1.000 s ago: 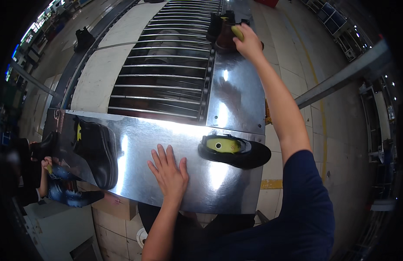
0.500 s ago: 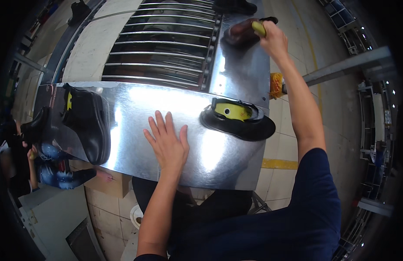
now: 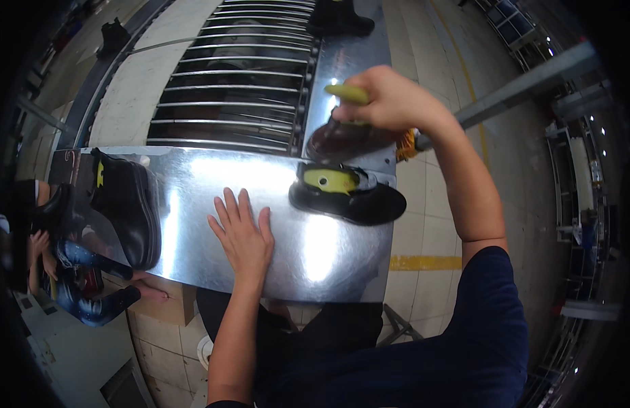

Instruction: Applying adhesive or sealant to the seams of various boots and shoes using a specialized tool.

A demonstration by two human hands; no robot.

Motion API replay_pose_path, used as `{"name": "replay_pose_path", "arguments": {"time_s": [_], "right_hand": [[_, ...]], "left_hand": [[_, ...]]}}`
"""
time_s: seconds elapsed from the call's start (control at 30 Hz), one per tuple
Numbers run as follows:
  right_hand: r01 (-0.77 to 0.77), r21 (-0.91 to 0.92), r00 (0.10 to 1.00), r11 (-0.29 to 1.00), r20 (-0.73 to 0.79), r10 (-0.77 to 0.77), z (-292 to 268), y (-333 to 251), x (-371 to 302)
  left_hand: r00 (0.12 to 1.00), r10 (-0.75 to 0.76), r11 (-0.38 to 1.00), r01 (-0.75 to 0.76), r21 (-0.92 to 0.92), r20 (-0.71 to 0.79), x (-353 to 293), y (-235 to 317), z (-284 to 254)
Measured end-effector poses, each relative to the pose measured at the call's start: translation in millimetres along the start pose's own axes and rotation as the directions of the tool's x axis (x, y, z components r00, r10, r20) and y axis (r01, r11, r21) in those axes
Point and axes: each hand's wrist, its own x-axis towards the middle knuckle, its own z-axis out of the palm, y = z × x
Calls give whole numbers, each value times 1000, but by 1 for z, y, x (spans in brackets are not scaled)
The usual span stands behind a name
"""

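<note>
My left hand (image 3: 243, 241) lies flat on the shiny metal tabletop (image 3: 287, 265), fingers spread and holding nothing. At the far right of the table, my right hand (image 3: 389, 98) is closed at the top of a brown shoe (image 3: 328, 141), partly hidden and blurred by motion. A rounded yellow-green piece (image 3: 347, 94), like a handle, sticks out of the same fist; its other end is hidden. Just nearer to me stands a black shoe (image 3: 352, 204) with a yellow-green insole showing, untouched. A tall black boot (image 3: 128, 217) is at the table's left end.
Metal rollers (image 3: 233, 88) run away from the tabletop beside a pale belt (image 3: 141, 81). Another black boot (image 3: 338, 19) stands beyond the brown shoe. A metal rail (image 3: 525, 88) crosses at right. A co-worker's hands (image 3: 39, 245) are at far left, above a cardboard box (image 3: 168, 306).
My right hand has brought the brown shoe nearer, to just behind the black shoe. My left hand stays flat on the table. The whole view has shifted slightly.
</note>
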Motion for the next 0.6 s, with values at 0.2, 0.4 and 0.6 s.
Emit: {"name": "replay_pose_path", "arguments": {"time_s": [0.2,0.4,0.6], "right_hand": [[-285,-51,927,957,-267,262,-25,89,150],[-307,-233,869,923,-464,172,4,189,270],[-392,-334,889,857,-378,259,20,194,288]], "left_hand": [[999,-25,1000,25,3,38,2,-2,-7],[994,-39,999,41,-20,102,6,6,-7],[990,-35,999,33,20,139,9,4,-10]]}}
